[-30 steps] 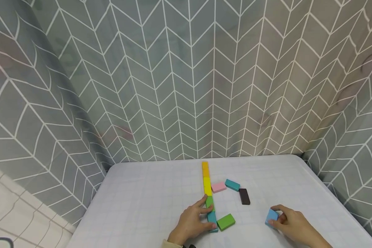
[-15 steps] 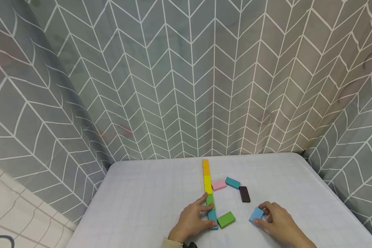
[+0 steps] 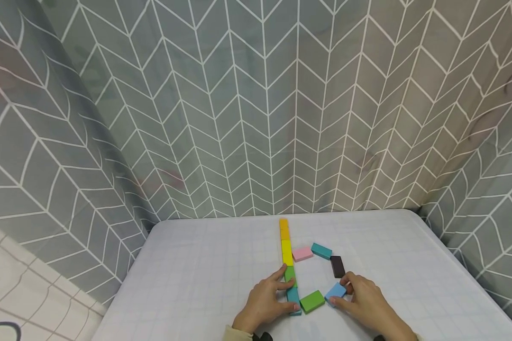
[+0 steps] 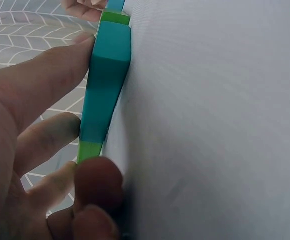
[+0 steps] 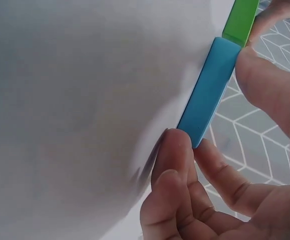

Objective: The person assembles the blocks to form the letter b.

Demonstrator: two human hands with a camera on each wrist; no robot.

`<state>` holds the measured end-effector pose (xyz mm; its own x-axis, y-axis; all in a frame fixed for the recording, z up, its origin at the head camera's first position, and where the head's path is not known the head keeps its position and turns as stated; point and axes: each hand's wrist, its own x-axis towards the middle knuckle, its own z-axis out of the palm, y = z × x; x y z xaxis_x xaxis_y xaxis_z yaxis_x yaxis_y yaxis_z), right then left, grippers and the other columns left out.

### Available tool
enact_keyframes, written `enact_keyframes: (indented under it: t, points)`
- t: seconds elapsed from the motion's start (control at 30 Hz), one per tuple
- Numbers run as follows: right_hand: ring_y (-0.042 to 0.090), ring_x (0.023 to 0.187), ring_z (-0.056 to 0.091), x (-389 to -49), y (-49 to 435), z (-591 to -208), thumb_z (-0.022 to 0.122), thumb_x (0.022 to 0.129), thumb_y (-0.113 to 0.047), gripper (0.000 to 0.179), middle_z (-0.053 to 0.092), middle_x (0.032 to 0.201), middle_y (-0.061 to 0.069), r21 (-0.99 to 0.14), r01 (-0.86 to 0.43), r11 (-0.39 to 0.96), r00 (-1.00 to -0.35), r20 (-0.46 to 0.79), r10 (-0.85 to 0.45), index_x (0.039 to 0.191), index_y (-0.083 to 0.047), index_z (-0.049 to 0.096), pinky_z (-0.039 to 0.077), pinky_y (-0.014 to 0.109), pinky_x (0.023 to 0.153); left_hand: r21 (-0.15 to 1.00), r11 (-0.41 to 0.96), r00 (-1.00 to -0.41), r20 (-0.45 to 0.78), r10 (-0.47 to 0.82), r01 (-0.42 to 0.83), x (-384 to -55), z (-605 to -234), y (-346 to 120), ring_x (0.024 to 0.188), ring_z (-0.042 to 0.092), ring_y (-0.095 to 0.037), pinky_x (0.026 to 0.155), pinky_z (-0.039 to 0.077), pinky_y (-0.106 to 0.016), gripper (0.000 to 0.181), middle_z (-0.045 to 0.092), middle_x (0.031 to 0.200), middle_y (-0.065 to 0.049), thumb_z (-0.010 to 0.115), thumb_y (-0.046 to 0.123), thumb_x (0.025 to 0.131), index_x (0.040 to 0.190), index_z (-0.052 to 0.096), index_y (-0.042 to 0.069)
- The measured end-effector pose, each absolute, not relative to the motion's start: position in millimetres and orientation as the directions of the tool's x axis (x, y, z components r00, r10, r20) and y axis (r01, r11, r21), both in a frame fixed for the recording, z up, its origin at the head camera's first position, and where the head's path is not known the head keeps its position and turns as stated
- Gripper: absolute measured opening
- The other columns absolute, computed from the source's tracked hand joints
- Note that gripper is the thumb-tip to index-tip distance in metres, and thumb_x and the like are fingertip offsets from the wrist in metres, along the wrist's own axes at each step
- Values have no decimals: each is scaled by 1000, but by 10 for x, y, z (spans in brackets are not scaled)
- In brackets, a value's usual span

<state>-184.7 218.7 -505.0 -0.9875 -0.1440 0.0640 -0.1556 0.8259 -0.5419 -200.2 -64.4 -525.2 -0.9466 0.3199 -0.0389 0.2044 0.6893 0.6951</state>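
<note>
My right hand (image 3: pixel 369 303) pinches a light blue block (image 3: pixel 335 291) between thumb and fingers, low on the table. In the right wrist view, one end of the blue block (image 5: pixel 209 92) meets a green block (image 5: pixel 241 22). Spread along a straight row of blocks is my left hand (image 3: pixel 262 303). Its thumb touches the near teal block (image 3: pixel 293 294), while other fingertips lie on the green block (image 3: pixel 289 273) beyond. The left wrist view has that teal block (image 4: pixel 107 82) close up, with fingertips along its side.
Farther up the row are a yellow block (image 3: pixel 287 252) and an orange block (image 3: pixel 284 229). Curving off its right side are a pink block (image 3: pixel 302 254), a second teal block (image 3: pixel 321 251) and a black block (image 3: pixel 337 266). A patterned curtain (image 3: pixel 256 118) hangs behind the white table (image 3: pixel 196 274).
My right hand has carried the light blue block leftward across the table to the loose green block's right end. My left hand has stayed at the row.
</note>
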Motion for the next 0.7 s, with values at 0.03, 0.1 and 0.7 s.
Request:
enact_keyframes:
  t: [0.03,0.1,0.7]
  points:
    - [4,66,48,-1859,2169,-5047,94,77,-43,50,62,84,-6,-538,-154,829,-988,64,-142,105,-11,67,44,21,60,696,688,-947,-37,319,205,-2002,-5250,-647,145,54,-40,109,48,-70,62,47,167,3,95,42,77,133,75,24]
    - [6,67,48,-1883,2139,-5045,94,77,-43,50,61,83,-5,-532,-146,834,-989,60,-134,104,-11,67,44,22,59,694,690,-947,-39,319,204,-2008,-5252,-648,145,54,-40,110,48,-69,62,47,167,3,95,42,76,133,75,25]
    - [10,70,49,-1973,2071,-5051,93,78,-46,49,57,79,-4,-489,-164,857,-987,83,-141,100,-12,66,42,25,60,686,704,-949,-65,309,183,-2027,-5252,-622,146,54,-38,110,49,-67,62,46,167,5,96,44,75,131,76,27]
